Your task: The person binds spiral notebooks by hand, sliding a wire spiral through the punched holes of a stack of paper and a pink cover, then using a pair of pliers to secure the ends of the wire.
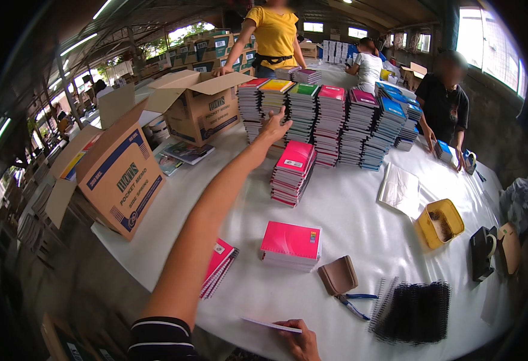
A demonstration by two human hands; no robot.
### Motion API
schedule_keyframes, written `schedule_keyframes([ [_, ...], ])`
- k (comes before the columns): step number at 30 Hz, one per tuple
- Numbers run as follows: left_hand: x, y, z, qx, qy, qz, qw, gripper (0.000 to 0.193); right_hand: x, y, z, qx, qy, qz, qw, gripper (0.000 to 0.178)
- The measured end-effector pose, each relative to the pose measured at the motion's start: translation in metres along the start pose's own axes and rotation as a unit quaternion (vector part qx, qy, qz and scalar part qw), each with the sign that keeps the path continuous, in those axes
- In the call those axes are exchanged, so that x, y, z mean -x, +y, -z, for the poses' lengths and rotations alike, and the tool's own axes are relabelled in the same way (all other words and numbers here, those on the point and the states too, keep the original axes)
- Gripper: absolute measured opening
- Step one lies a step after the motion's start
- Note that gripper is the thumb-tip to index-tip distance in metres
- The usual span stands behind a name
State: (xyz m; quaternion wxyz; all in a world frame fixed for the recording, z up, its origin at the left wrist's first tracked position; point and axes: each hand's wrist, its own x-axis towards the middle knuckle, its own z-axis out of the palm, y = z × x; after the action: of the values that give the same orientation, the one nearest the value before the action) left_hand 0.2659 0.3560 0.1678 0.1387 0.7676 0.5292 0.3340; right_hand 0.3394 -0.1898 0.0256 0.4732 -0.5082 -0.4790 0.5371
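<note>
My left arm reaches across the table, and my left hand (pixel 276 127) has its fingers spread in front of the yellow-topped notebook stack (pixel 277 86) and the green-topped stack (pixel 303 90). Whether a fingertip touches them I cannot tell. Low in the view, my right hand (pixel 302 343) grips a thin notebook (pixel 271 325), seen nearly edge-on. Ahead of it sits a neat pile of pink-covered pads (pixel 290 239). Pink spiral notebooks (pixel 219 265) lie partly behind my left forearm. A taller pink notebook stack (pixel 293 171) stands farther back.
Pliers (pixel 354 305) lie beside a brown tray (pixel 338 275) and black spiral coils (pixel 413 313). A yellow tub (pixel 439 224) and tape dispenser (pixel 483 253) stand right. Open cartons (pixel 122 180) stand left. Co-workers in yellow (pixel 276 33) and black (pixel 447 90) are across the table.
</note>
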Motion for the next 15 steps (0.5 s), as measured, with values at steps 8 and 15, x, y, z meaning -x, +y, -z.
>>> schedule_keyframes([
  [8,0.158,0.008,0.284,-0.036,0.163,-0.248,0.954,0.045,-0.004,0.023,0.0,0.085,0.058,0.1,0.99,0.015],
  [15,0.215,-0.217,0.533,-0.423,0.197,0.218,0.857,0.077,0.008,0.01,-0.013,0.091,0.061,0.078,0.991,0.03],
])
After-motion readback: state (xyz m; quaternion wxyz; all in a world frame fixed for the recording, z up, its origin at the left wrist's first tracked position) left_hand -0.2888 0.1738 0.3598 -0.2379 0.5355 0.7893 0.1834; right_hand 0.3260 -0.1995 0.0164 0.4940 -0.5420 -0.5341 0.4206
